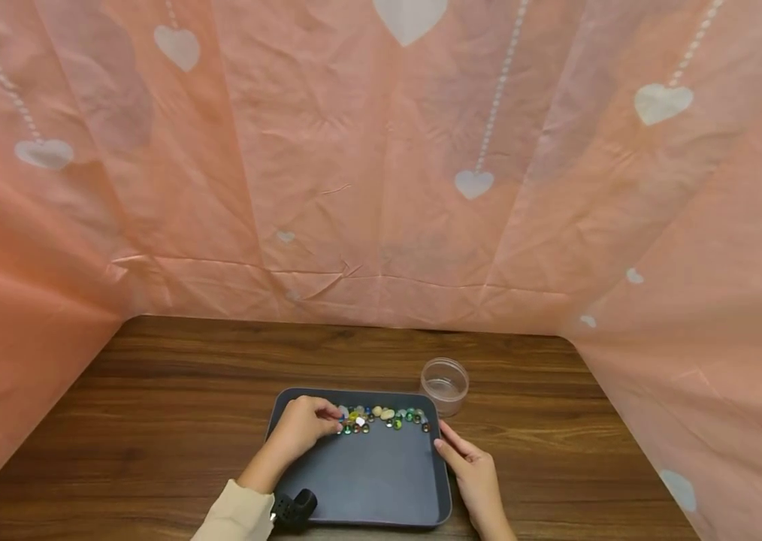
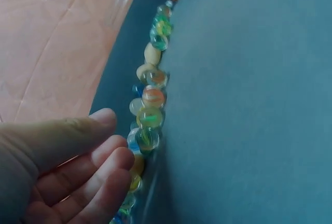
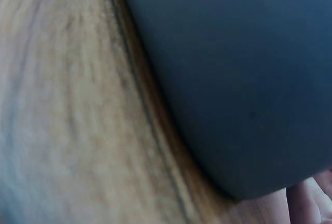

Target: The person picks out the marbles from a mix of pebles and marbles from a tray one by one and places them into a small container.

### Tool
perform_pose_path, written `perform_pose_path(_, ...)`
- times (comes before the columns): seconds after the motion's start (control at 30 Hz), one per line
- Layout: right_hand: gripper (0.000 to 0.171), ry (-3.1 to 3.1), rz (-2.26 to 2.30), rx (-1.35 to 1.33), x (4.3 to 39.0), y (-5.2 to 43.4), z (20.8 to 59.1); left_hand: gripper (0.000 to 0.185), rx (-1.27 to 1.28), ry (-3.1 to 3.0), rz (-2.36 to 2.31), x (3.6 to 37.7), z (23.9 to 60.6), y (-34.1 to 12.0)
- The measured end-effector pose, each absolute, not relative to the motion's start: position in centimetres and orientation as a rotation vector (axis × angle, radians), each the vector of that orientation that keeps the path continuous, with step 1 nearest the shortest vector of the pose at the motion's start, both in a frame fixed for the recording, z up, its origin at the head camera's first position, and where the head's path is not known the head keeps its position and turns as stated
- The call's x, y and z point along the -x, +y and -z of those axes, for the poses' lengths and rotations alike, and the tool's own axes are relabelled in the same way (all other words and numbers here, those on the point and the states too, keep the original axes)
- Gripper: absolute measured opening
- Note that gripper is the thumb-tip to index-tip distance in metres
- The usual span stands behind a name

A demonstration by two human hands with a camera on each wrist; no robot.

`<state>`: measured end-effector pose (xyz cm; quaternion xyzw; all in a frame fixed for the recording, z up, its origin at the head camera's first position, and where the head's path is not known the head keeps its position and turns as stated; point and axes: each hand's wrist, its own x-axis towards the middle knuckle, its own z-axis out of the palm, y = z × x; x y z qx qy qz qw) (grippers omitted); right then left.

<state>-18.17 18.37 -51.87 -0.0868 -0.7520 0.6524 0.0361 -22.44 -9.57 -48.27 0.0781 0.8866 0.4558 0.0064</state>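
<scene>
L arm: cream sleeve (image 1: 235, 515), approx. light beige, plain fabric w/ a few soft folds, ending partway up the forearm. Just past its edge, blk wrist gadget (image 1: 291, 512): chunky, rather matte, w/ a rounded, knob-like part at one end; tiny dots or holes on its side, too sm. to make out. A sm. shiny pale bit sits btwn gadget & sleeve, details unclear. L hand (image 1: 304, 426): bare, stout thumb (image 2: 72, 136) w/ creased knuckle; fingers (image 2: 106, 195) have rounded tips & fine lines at the joints. R hand (image 1: 476, 473): bare too, slim fingers, wrist uncovered incl. lower forearm.
</scene>
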Motion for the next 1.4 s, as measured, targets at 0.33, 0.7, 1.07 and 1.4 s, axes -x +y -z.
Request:
perform_pose_path(0.33,0.046,-2.3,-2.019,0.286,18.21,18.24,51.79,0.009,-0.263,2.796,-1.341,22.71,48.36,-9.5)
perform_pose_path(0.7,0.047,-2.295,-2.03,0.286,18.0,18.55,51.76,0.008,-0.329,2.836,-1.246,22.71,48.47,-9.02)
perform_pose_path(1.07,0.046,-2.291,-2.041,0.298,18.01,18.68,51.99,0.007,-0.313,2.835,-1.246,22.72,48.56,-8.78)
perform_pose_path(1.4,0.046,-2.284,-2.038,0.304,17.67,18.58,51.97,0.016,-0.22,2.401,-1.714,23.09,47.8,-8.93)
